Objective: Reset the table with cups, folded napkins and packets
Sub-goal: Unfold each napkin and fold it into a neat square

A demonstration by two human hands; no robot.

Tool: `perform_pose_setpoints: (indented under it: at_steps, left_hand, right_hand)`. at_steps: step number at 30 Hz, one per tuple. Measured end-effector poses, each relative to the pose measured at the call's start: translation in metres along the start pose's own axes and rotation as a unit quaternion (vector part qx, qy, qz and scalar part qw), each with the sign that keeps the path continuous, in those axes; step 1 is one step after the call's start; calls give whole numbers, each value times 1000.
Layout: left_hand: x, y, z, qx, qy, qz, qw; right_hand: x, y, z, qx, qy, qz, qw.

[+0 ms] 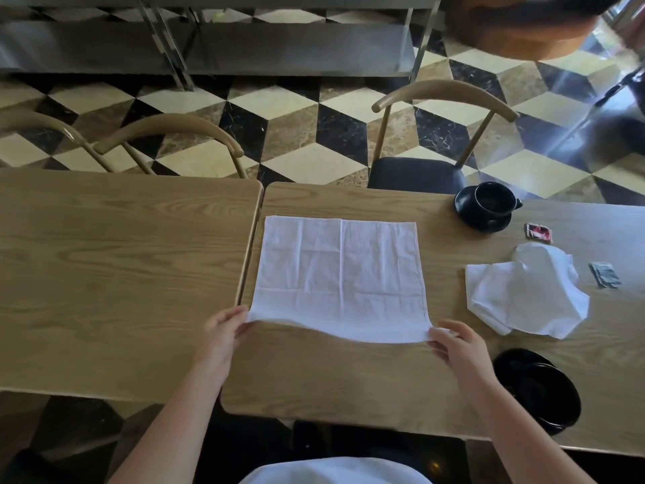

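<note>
Pinching the near corners of a white cloth napkin, the left hand holds the left corner and the right hand the right one, thumb and fingers closed on the fabric at each side. That near edge is lifted a little off the counter and sags between the hands, while the rest of the napkin lies flat and square, thin woven cloth crossed by old fold creases and stitched along its hem. It rests on the right-hand counter, a pale wood-grain top with rounded corners, and its left edge runs along the seam where a second counter of the same wood butts up. To the right lies another white napkin, crumpled in a loose heap. Beside that heap, toward the far edge, is a red and white packet, and just right of the heap a grey packet; both are flat, crinkled sachets whose print is too small to read. At the far edge a glossy black cup stands on a black saucer, round and ceramic-looking. Near the right forearm sits a second black cup on its saucer, dark and blurred. Beyond the counters stand bentwood chairs with curved backs, one with a dark padded seat, on a floor of polished cream, brown and black marble laid in a cube pattern.
</note>
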State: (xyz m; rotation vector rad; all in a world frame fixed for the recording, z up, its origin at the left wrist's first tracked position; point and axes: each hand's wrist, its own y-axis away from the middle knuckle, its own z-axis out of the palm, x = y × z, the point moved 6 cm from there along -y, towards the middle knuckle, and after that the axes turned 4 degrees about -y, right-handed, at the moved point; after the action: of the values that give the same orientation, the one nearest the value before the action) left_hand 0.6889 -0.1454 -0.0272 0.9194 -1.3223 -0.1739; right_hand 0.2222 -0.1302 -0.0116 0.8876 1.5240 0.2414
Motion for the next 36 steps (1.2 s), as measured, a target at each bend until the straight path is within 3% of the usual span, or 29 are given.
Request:
perform_pose_setpoints:
  at_steps: [4, 8, 15, 23, 36]
  left_hand:
    - [40, -14, 19, -49, -9, 27, 998]
    - [72, -35, 35, -13, -87, 65, 994]
    - [104, -99, 73, 28, -197, 96, 975]
    - [107, -168, 108, 26, -240, 52, 969]
    - [111, -230, 136, 62, -359, 55, 930]
  right_hand:
    - [-45, -27, 4, -57, -13, -18, 998]
    - [-80, -62, 13, -103, 19, -28, 994]
    - [-118, -139, 28, -43, 163, -61, 984]
    - [-121, -206, 66, -46, 182, -28, 982]
    - [-145, -262, 90, 4, 294, -73, 953]
